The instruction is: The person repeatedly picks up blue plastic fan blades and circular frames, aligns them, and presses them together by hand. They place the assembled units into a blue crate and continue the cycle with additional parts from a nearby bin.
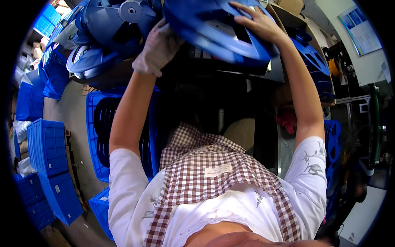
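Note:
A large blue plastic reel (205, 31) with cut-out openings is held up in front of me at the top of the view, smeared by motion. My left hand (156, 49), in a pale knitted glove, grips the reel's left edge; its fingertips are partly hidden. My bare right hand (261, 24) holds the reel's far right side, its fingers reaching over the flange beside an opening. More blue reels (127, 16) are piled to the left of my gloved hand.
A blue crate (91, 136) with black reels stands by my left arm. Stacked blue crates (48, 144) stand farther left. At right are a cardboard box (319, 45) with blue reels and another stack of blue reels (332, 140). A poster (360, 31) hangs on the wall.

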`<state>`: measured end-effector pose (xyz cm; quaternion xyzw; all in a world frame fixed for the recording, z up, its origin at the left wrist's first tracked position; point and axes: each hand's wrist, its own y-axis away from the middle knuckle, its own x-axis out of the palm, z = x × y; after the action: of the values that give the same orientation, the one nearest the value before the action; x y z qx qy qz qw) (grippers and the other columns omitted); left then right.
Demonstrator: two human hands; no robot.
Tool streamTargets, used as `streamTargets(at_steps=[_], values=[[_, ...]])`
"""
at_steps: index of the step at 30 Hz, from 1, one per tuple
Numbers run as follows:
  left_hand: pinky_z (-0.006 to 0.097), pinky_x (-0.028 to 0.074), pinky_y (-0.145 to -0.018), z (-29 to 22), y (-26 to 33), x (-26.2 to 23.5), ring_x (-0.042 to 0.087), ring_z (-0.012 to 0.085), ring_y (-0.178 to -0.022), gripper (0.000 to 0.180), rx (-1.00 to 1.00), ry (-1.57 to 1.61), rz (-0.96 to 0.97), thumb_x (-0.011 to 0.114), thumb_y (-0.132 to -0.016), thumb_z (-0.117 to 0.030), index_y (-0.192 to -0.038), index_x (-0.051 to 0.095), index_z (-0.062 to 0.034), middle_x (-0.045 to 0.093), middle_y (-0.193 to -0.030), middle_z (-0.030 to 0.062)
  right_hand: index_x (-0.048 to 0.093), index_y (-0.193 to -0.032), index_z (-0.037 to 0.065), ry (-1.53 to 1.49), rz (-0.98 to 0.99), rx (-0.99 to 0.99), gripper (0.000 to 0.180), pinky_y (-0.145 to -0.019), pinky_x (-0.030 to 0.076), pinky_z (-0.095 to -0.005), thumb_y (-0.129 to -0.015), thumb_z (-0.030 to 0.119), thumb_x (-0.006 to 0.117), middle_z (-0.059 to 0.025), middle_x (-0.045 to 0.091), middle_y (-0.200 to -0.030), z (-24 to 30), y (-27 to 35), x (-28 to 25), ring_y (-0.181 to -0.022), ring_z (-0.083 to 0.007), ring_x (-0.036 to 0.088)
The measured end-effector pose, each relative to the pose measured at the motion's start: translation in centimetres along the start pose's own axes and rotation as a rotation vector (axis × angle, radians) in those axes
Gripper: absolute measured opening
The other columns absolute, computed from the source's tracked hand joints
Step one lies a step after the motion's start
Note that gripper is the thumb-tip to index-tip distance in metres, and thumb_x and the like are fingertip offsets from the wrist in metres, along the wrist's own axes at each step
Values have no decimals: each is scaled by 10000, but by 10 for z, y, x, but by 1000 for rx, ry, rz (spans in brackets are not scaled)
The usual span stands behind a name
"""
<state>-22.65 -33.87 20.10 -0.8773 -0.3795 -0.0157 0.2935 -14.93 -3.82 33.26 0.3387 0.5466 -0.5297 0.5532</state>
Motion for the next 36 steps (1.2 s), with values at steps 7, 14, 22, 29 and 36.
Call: streamTargets(at_steps=[7,14,22,29,36], values=[[332,397,-1074,52,-77,-54,553,157,-1161,320,114,-630,-34,409,-983,-129,-1288,468,-56,567,-1258,38,351,-1450,297,81,82,155,681,-1089,308,-411,-866,625,473,-197,453,-1396,-29,-101,6,-1294,-389,412],[319,427,-1042,-43,-17,51,545,194,-1180,389,139,-690,54,437,-953,-48,-1340,435,-80,560,-1261,79,332,-1458,268,100,146,224,709,-1084,316,-412,-865,633,465,-208,425,-1415,11,-36,-63,-1301,-379,410],[377,418,-1024,-62,62,107,509,328,-1192,627,72,-1192,-507,682,-850,-161,-1374,376,-3,492,-1314,215,462,-1366,48,-243,-583,-32,565,-954,456,-359,-891,295,644,-166,553,-1234,-29,98,-53,-1131,-258,565],[356,458,-964,-11,77,80,529,334,-1134,716,-142,-1253,-598,746,-784,-248,-1334,379,27,494,-1268,232,414,-1381,2,-631,-360,567,814,-915,469,-329,-715,225,826,-184,545,-1269,-56,195,45,-1116,-235,575],[389,488,-873,-7,72,72,577,358,-1027,706,20,-1378,-567,782,-706,-143,-1302,434,5,591,-1114,212,511,-1304,24,-437,-514,407,615,-818,506,-323,-784,226,768,-142,609,-1117,-63,194,67,-1024,-243,605]])
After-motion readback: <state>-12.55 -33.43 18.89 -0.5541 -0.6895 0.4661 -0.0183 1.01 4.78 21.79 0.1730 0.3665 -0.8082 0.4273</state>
